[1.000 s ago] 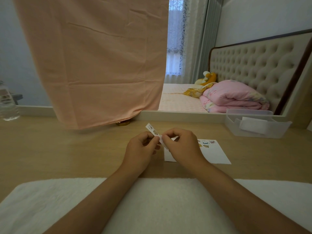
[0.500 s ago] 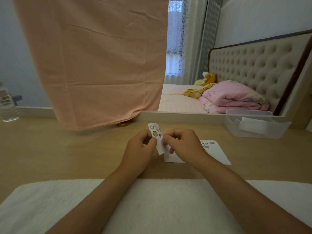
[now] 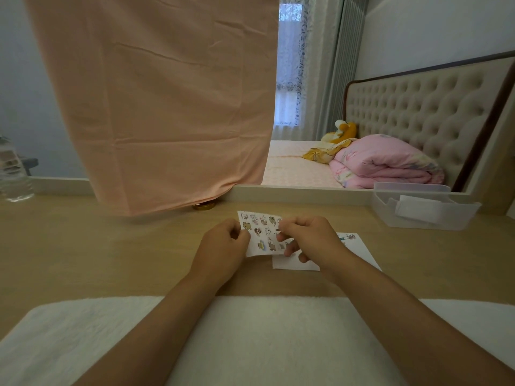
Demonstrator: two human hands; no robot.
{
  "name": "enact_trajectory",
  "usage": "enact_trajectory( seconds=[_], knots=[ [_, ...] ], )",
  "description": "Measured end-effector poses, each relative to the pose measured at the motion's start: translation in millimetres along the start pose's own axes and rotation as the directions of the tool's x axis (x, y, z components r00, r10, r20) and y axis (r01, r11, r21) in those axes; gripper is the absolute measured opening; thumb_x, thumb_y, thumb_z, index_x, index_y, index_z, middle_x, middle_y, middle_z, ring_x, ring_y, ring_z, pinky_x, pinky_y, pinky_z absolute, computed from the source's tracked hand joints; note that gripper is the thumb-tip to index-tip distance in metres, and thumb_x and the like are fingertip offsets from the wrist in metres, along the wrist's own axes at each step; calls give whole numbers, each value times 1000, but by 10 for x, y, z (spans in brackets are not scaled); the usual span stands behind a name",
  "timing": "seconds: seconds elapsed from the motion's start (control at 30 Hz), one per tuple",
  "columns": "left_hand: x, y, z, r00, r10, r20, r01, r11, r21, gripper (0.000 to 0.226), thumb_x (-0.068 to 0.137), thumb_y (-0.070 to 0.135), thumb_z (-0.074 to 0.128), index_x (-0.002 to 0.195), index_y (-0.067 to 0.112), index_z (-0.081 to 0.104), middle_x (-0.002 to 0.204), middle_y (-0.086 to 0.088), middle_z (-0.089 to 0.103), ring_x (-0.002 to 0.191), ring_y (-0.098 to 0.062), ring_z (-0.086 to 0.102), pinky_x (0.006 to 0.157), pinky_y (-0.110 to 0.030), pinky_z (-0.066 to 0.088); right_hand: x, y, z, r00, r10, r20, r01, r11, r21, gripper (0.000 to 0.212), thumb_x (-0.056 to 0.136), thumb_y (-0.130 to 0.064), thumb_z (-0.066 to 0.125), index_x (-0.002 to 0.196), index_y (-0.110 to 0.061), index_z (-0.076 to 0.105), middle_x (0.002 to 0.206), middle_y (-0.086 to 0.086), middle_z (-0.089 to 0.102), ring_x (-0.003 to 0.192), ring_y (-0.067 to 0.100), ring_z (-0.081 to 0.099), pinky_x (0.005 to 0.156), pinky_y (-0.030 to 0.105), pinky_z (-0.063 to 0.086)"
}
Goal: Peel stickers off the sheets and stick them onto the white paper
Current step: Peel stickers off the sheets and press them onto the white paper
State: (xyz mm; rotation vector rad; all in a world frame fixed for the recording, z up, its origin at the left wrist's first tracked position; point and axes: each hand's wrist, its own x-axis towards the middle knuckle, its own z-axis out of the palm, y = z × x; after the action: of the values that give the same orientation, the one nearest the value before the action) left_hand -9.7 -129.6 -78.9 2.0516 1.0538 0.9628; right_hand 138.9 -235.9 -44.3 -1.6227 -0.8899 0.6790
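A small sticker sheet [image 3: 260, 232] printed with several cartoon animals is held upright above the wooden desk, its face towards me. My left hand [image 3: 223, 246] pinches its left edge. My right hand [image 3: 309, 238] pinches its right side with thumb and fingertips. Under and behind my right hand lies the white paper [image 3: 359, 246] flat on the desk, with a few stickers [image 3: 349, 236] near its far edge. Most of the paper is hidden by my right hand and wrist.
A clear plastic box [image 3: 423, 210] stands at the back right. A peach cloth [image 3: 156, 107] hangs over the mirror behind the desk, with a gold lid [image 3: 203, 206] under its hem. A water bottle [image 3: 12, 174] sits far left. A white towel [image 3: 264, 338] covers the desk's near edge.
The sticker sheet has turned from edge-on to facing me, showing its printed side. Both hands stayed in place, fingers shifting along the sheet's edges.
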Motion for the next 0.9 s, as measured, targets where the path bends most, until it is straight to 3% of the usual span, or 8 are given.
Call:
enact_trajectory(
  seconds=[0.1,0.17,0.27,0.4,0.47,0.67,0.8,0.9],
  knots=[
    [31,-45,-15,998,19,-57,-6,973,231,24,95,35,62,111,18,61,112,6,60,96,-11,57,80,-27,48,13,15,3,997,76,20,-77,997,28,12,96,-16,62,95,-13,74,83,4,73,52,15,58,46,25,33],
    [21,-40,-17,973,203,-109,-172,954,247,33,92,35,67,121,23,57,114,10,53,101,-7,50,82,-20,39,26,33,6,993,111,42,-113,993,28,14,96,-16,61,101,-15,74,84,5,71,52,15,57,46,24,33],
    [-41,52,7,861,509,-2,-488,826,283,27,84,31,73,109,29,60,102,17,51,89,1,43,70,-14,34,46,48,6,983,161,82,-167,984,63,20,95,-12,58,105,-17,74,82,6,65,53,16,53,46,24,32],
    [-55,98,95,757,652,52,-631,708,316,18,78,30,74,92,27,63,93,12,56,85,-8,48,64,-26,39,65,81,6,962,217,163,-233,969,80,18,93,-16,58,92,-19,76,82,6,57,55,17,49,48,27,29],
    [-42,86,120,742,669,38,-642,693,328,14,79,27,74,88,26,63,90,11,59,84,-12,51,62,-31,43,73,97,3,956,233,180,-249,965,75,17,93,-20,60,86,-19,75,79,5,56,55,17,48,49,27,28],
    [-39,49,128,762,648,-16,-605,720,339,13,81,20,76,84,26,65,84,12,62,83,-8,51,58,-30,45,90,117,-4,934,270,235,-295,952,81,23,92,-27,63,107,-12,72,73,2,58,54,17,50,46,25,28],
    [-44,56,116,806,592,-22,-553,765,330,11,85,22,72,84,28,64,85,19,57,82,-3,48,63,-23,42,89,132,-39,926,249,285,-295,946,132,35,91,-30,64,118,-8,70,77,2,61,56,16,53,47,26,29],
    [-69,82,131,866,500,-11,-483,842,238,11,88,24,69,83,31,62,83,23,57,80,-2,52,66,-18,42,76,135,-69,936,186,299,-242,956,164,30,93,-31,65,116,-12,70,87,4,65,60,16,56,49,26,32]
  ],
)
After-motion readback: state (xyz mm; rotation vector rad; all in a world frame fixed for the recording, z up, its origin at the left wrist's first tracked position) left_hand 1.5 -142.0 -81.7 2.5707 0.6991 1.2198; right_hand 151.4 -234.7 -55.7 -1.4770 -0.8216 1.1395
